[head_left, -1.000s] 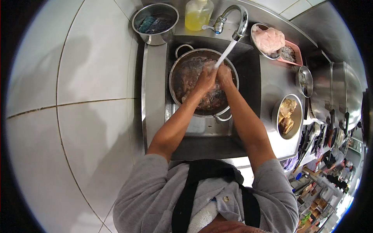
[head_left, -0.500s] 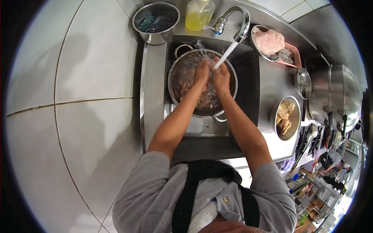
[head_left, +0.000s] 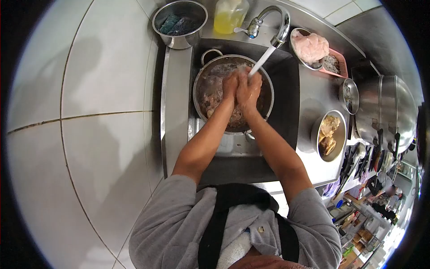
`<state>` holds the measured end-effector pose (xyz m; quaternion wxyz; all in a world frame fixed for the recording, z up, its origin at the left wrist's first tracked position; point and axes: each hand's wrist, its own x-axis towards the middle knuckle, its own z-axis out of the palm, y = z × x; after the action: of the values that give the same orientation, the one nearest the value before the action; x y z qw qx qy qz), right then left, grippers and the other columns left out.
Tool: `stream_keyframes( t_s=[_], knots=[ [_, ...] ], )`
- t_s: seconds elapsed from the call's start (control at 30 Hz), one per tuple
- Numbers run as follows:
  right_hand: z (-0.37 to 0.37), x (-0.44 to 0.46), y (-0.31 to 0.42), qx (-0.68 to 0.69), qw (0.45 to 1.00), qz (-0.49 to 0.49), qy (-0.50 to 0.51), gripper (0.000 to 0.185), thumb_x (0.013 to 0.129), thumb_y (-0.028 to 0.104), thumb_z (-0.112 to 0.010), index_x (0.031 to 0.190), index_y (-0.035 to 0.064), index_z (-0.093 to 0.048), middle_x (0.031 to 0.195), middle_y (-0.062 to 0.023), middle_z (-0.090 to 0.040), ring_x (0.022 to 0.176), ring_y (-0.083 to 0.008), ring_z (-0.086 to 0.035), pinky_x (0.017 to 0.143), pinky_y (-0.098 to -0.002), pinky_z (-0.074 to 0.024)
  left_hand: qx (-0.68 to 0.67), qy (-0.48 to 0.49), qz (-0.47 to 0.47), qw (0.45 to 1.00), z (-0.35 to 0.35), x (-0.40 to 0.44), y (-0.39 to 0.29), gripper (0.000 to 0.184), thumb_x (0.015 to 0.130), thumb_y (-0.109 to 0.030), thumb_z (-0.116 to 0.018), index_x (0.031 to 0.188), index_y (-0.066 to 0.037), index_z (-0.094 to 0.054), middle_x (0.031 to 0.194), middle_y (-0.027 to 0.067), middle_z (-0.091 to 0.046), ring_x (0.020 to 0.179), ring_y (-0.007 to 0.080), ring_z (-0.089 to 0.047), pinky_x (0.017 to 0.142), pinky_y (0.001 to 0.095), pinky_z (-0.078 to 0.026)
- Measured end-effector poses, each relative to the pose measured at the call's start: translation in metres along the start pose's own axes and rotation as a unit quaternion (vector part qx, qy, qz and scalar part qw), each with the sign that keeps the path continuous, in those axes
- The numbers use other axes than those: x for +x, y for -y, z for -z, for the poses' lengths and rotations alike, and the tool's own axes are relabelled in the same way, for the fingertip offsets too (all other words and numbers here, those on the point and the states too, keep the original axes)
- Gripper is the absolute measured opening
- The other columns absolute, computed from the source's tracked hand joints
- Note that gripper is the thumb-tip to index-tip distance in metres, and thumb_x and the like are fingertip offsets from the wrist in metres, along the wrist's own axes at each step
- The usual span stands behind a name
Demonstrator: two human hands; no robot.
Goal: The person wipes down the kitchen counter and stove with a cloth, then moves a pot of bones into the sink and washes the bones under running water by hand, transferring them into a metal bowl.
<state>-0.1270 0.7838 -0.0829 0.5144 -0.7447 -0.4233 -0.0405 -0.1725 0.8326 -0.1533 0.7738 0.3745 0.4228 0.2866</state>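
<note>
A big metal pot [head_left: 270,92] with loop handles sits in the sink, holding water and brownish pieces that look like meat. Over its contents, my left hand [head_left: 230,85] and my right hand [head_left: 249,91] are pressed together, wet, with fingers closed. Whatever may lie between them is hidden. The tap [head_left: 282,31] runs, and its water stream [head_left: 262,60] falls onto my right hand's fingers. Splashing water blurs the fingertips.
A metal pot with dark green scouring pads [head_left: 172,26] and a jug of yellow liquid [head_left: 230,18] stand behind the sink [head_left: 286,116]. On the right are a bowl of pale pink meat [head_left: 310,47], a pink basket [head_left: 342,62], a bowl of yellowish pieces [head_left: 329,127] and a large steamer [head_left: 385,112].
My hands, apart under the stream before, have come together. My right hand has moved left against my left hand.
</note>
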Motion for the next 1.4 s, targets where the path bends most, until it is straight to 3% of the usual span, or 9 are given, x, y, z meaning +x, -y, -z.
stream_keyframes(
  t_s=[0.1, 0.27, 0.47, 0.63, 0.83, 0.97, 1.1, 1.17, 1.4],
  knots=[
    [0.013, 0.009, 0.004, 0.087, 0.987, 0.124, 0.046, 0.018, 0.087, 0.017, -0.057, 0.095, 0.0016, -0.063, 0.089, -0.0179, -0.064, 0.085, -0.0369, -0.060, 0.078, -0.0417, -0.0463, -0.091, -0.006, -0.045, 0.995, -0.021, -0.037, -0.033, 0.038, 0.088, -0.036, -0.055, 0.107, -0.003, -0.058, 0.100, 0.0034, -0.059, 0.092, 0.0170, -0.054, 0.077, 0.0322, -0.043],
    [0.024, 0.060, -0.023, 0.229, 0.841, -0.461, 0.169, 0.058, 0.086, 0.057, -0.047, 0.097, 0.0020, -0.062, 0.085, -0.0186, -0.064, 0.083, -0.0341, -0.062, 0.077, -0.0398, -0.0483, -0.080, 0.025, -0.113, 0.990, -0.048, -0.051, -0.020, 0.046, 0.094, -0.038, -0.048, 0.123, -0.004, -0.050, 0.114, 0.0071, -0.055, 0.101, 0.0176, -0.052, 0.086, 0.0293, -0.041],
    [0.028, 0.013, -0.015, 0.103, 0.951, -0.084, 0.279, 0.051, 0.088, 0.038, -0.057, 0.125, 0.0045, -0.049, 0.122, -0.0196, -0.052, 0.114, -0.0349, -0.050, 0.093, -0.0436, -0.0397, 0.004, -0.102, 0.021, 0.995, -0.018, -0.021, -0.049, 0.065, 0.091, -0.061, -0.037, 0.094, -0.001, -0.062, 0.078, 0.0102, -0.061, 0.067, 0.0196, -0.058, 0.060, 0.0359, -0.048],
    [0.071, 0.004, -0.034, 0.331, 0.801, -0.333, 0.371, 0.050, 0.086, 0.023, -0.065, 0.129, 0.0098, -0.043, 0.118, -0.0134, -0.055, 0.108, -0.0243, -0.055, 0.079, -0.0318, -0.0489, 0.173, 0.159, 0.072, 0.969, -0.016, -0.064, -0.066, 0.066, 0.090, -0.063, -0.036, 0.114, -0.005, -0.054, 0.075, 0.0046, -0.060, 0.058, 0.0146, -0.056, 0.047, 0.0263, -0.047],
    [0.209, 0.012, -0.007, 0.274, 0.935, -0.174, 0.141, 0.056, 0.079, 0.010, -0.072, 0.125, 0.0050, -0.041, 0.113, -0.0078, -0.055, 0.103, -0.0172, -0.055, 0.088, -0.0312, -0.0464, 0.259, 0.159, 0.008, 0.953, 0.004, -0.090, -0.060, 0.049, 0.091, -0.037, -0.057, 0.127, -0.005, -0.049, 0.106, 0.0077, -0.059, 0.087, 0.0138, -0.057, 0.073, 0.0280, -0.048],
    [0.297, 0.017, -0.052, -0.103, 0.984, -0.043, -0.139, 0.052, 0.082, 0.007, -0.068, 0.129, 0.0049, -0.045, 0.120, -0.0158, -0.052, 0.108, -0.0225, -0.053, 0.087, -0.0342, -0.0477, 0.250, 0.092, -0.018, 0.964, 0.031, -0.084, -0.074, 0.038, 0.091, -0.031, -0.057, 0.119, -0.005, -0.056, 0.100, 0.0068, -0.061, 0.086, 0.0145, -0.056, 0.076, 0.0283, -0.046],
    [0.326, -0.001, -0.078, -0.250, 0.955, -0.154, -0.026, 0.034, 0.087, 0.019, -0.063, 0.115, 0.0001, -0.059, 0.130, -0.0182, -0.048, 0.111, -0.0266, -0.052, 0.088, -0.0376, -0.0466, 0.344, -0.064, -0.135, 0.927, 0.053, -0.031, -0.072, 0.036, 0.090, -0.028, -0.058, 0.116, -0.003, -0.058, 0.106, 0.0096, -0.063, 0.093, 0.0188, -0.059, 0.081, 0.0305, -0.046],
    [0.305, -0.002, -0.044, -0.277, 0.960, 0.039, -0.033, 0.028, 0.087, 0.014, -0.061, 0.110, -0.0007, -0.060, 0.128, -0.0190, -0.050, 0.116, -0.0274, -0.049, 0.093, -0.0381, -0.0431, 0.396, -0.113, -0.096, 0.906, 0.062, 0.006, -0.063, 0.036, 0.091, -0.028, -0.056, 0.117, -0.003, -0.058, 0.111, 0.0119, -0.062, 0.101, 0.0235, -0.059, 0.085, 0.0344, -0.045],
    [0.228, -0.061, -0.003, -0.015, 0.957, -0.209, 0.198, 0.024, 0.086, 0.020, -0.062, 0.101, 0.0009, -0.063, 0.126, -0.0182, -0.053, 0.121, -0.0324, -0.047, 0.100, -0.0438, -0.0363, 0.584, -0.064, 0.037, 0.808, 0.069, 0.099, 0.022, 0.044, 0.094, -0.033, -0.037, 0.126, -0.006, -0.050, 0.134, 0.0188, -0.045, 0.123, 0.0344, -0.044, 0.102, 0.0431, -0.035]
  ],
)
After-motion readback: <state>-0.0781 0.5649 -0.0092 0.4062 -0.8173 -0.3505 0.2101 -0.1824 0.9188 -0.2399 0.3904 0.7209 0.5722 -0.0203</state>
